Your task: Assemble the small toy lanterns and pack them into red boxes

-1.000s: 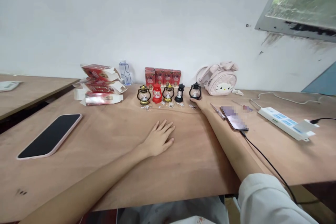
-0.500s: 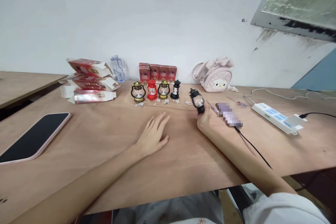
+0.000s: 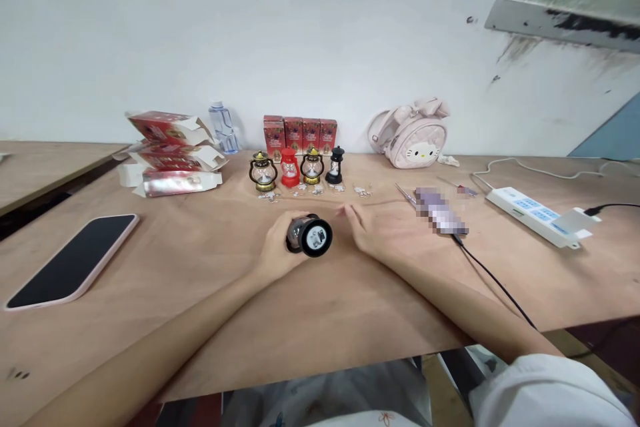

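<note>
My left hand [image 3: 276, 250] is closed around a small black lantern [image 3: 315, 237]. The lantern is tipped over, so its round base with a pale disc faces me. Just to its right my right hand [image 3: 361, 228] rests near the table, its fingers stretched out and empty. Behind them stand a red lantern [image 3: 289, 168], two bronze-and-gold lanterns, one at the left end [image 3: 263, 173] and one by the middle [image 3: 313, 167], and another black lantern [image 3: 335, 167]. Small pale pieces [image 3: 316, 190] lie scattered in front of this row.
Red boxes [image 3: 303, 135] line the wall; opened cartons [image 3: 173, 153] are stacked left beside a water bottle [image 3: 223, 128]. A large phone [image 3: 73, 260] lies at left. On the right are a pink bag [image 3: 415, 140], a blurred-out phone [image 3: 440, 210] on a cable and a power strip [image 3: 530, 213].
The black lantern has passed from my right hand to my left and been tipped base toward me. My right hand has moved left and let go.
</note>
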`<state>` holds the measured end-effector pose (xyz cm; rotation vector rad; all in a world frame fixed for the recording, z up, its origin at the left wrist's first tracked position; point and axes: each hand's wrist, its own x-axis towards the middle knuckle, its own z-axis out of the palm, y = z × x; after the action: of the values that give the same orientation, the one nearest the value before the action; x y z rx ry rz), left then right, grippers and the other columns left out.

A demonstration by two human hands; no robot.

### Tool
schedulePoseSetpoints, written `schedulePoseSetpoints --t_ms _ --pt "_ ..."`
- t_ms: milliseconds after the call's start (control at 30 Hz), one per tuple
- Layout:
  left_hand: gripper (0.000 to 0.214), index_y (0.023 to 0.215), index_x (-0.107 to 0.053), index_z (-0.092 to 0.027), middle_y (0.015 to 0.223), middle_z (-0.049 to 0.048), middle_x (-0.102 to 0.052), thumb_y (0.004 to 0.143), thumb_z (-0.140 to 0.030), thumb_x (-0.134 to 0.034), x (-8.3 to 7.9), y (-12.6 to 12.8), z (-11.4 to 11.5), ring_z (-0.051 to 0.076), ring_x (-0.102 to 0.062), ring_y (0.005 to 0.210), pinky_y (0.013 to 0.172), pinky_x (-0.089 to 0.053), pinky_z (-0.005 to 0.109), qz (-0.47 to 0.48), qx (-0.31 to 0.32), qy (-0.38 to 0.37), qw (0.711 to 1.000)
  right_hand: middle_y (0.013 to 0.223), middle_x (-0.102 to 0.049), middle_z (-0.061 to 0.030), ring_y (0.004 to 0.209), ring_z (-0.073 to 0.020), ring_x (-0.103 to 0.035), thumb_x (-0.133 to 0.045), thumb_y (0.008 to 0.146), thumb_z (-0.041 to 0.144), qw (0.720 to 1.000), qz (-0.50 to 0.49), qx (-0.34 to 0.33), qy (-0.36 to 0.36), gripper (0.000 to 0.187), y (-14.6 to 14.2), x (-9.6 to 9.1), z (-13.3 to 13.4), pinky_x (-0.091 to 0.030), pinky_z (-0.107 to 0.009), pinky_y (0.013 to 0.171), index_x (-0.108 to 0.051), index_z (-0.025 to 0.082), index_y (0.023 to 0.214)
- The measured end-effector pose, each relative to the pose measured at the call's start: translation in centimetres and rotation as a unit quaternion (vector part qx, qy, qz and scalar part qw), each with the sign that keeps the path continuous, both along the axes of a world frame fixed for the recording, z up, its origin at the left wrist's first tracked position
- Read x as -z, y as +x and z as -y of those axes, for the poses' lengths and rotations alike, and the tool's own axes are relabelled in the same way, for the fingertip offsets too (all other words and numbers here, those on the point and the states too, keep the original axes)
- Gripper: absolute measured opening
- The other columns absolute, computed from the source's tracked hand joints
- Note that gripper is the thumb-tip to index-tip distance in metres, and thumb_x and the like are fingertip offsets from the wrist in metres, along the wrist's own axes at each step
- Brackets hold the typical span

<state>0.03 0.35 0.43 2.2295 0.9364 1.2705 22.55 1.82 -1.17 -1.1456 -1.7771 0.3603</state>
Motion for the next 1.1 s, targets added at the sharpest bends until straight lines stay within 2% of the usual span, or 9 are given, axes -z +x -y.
schedulePoseSetpoints --t_ms 33,100,167,233,400,500,733,933,1100 --pt "0.049 0.109 -0.053 -0.018 0.109 0.0092 -0.063 0.068 -0.035 -0.073 -0.1 0.0 -0.1 0.025 -0.061 0.1 0.087 -0.048 0.036 0.016 0.02 -0.028 0.999 0.095 -0.066 -0.0081 0.093 -0.0208 -0.058 -0.034 0.096 0.035 0.995 0.06 0.076 0.009 0.031 1.1 0.0 -1.3 -0.044 -0.035 0.086 -0.06 0.019 0.097" --pt "0.049 0.107 -0.054 -0.017 0.107 0.0088 -0.064 0.066 -0.035 -0.075 -0.1 0.2 -0.2 0.024 -0.061 0.1 0.087 -0.048 0.035 0.034 0.052 -0.074 0.995 0.103 -0.066 -0.011 0.102 -0.0246 -0.055 -0.04 0.093 0.026 0.959 0.209 0.191 0.002 0.025 3.2 -0.1 -3.7 -0.04 -0.038 0.092 -0.062 0.017 0.102" --pt "0.048 0.104 -0.054 -0.016 0.103 0.0077 -0.064 0.065 -0.035 -0.076 0.0 0.2 -0.3 0.024 -0.061 0.098 0.085 -0.048 0.034 0.046 0.075 -0.114 0.99 0.108 -0.066 -0.0136 0.105 -0.0279 -0.053 -0.041 0.091 0.022 0.925 0.289 0.245 -0.014 0.027 5.1 -0.1 -5.4 -0.036 -0.042 0.093 -0.063 0.015 0.106" --pt "0.046 0.101 -0.054 -0.016 0.098 0.006 -0.063 0.065 -0.034 -0.076 0.3 0.2 -0.6 0.023 -0.061 0.095 0.084 -0.048 0.033 0.056 0.087 -0.135 0.985 0.11 -0.066 -0.0153 0.107 -0.0304 -0.05 -0.041 0.092 0.024 0.914 0.309 0.262 -0.02 0.03 6.3 0.0 -6.4 -0.034 -0.045 0.094 -0.063 0.013 0.108" --pt "0.044 0.101 -0.054 -0.016 0.098 0.0044 -0.062 0.064 -0.028 -0.075 0.8 0.2 -1.1 0.021 -0.06 0.095 0.087 -0.047 0.034 0.082 0.081 -0.133 0.984 0.109 -0.069 -0.0116 0.107 -0.0298 -0.05 -0.041 0.094 0.029 0.896 0.366 0.248 -0.043 0.03 7.0 0.4 -7.0 -0.031 -0.043 0.092 -0.068 0.017 0.102" --pt "0.046 0.103 -0.054 -0.016 0.1 0.0056 -0.062 0.064 -0.028 -0.076 0.7 0.1 -1.1 0.022 -0.059 0.097 0.089 -0.047 0.035 0.076 0.093 -0.138 0.983 0.106 -0.07 -0.0117 0.104 -0.0287 -0.051 -0.042 0.094 0.027 0.895 0.369 0.245 -0.053 0.028 7.1 0.7 -7.1 -0.032 -0.04 0.089 -0.068 0.017 0.101" --pt "0.05 0.106 -0.053 -0.014 0.104 0.0076 -0.061 0.063 -0.028 -0.076 0.3 0.1 -0.7 0.022 -0.058 0.101 0.09 -0.046 0.035 0.069 0.125 -0.172 0.975 0.102 -0.071 -0.0103 0.1 -0.0268 -0.055 -0.045 0.092 0.023 0.908 0.356 0.218 -0.037 0.025 7.4 1.1 -7.0 -0.036 -0.037 0.087 -0.069 0.017 0.098" --pt "0.048 0.103 -0.054 -0.016 0.102 0.0065 -0.061 0.062 -0.027 -0.076 0.5 0.2 -0.9 0.023 -0.059 0.1 0.091 -0.046 0.038 0.072 0.103 -0.173 0.977 0.103 -0.07 -0.0091 0.1 -0.0231 -0.057 -0.047 0.09 0.019 0.924 0.343 0.171 -0.006 0.023 7.4 1.3 -7.0 -0.039 -0.035 0.09 -0.067 0.017 0.102" --pt "0.049 0.103 -0.054 -0.016 0.102 0.0064 -0.062 0.062 -0.028 -0.077 0.7 0.2 -1.0 0.023 -0.06 0.099 0.091 -0.047 0.039 0.074 0.099 -0.176 0.977 0.102 -0.07 -0.0066 0.099 -0.0213 -0.059 -0.048 0.091 0.023 0.931 0.339 0.135 0.01 0.02 7.4 1.3 -7.0 -0.04 -0.035 0.092 -0.066 0.02 0.1"
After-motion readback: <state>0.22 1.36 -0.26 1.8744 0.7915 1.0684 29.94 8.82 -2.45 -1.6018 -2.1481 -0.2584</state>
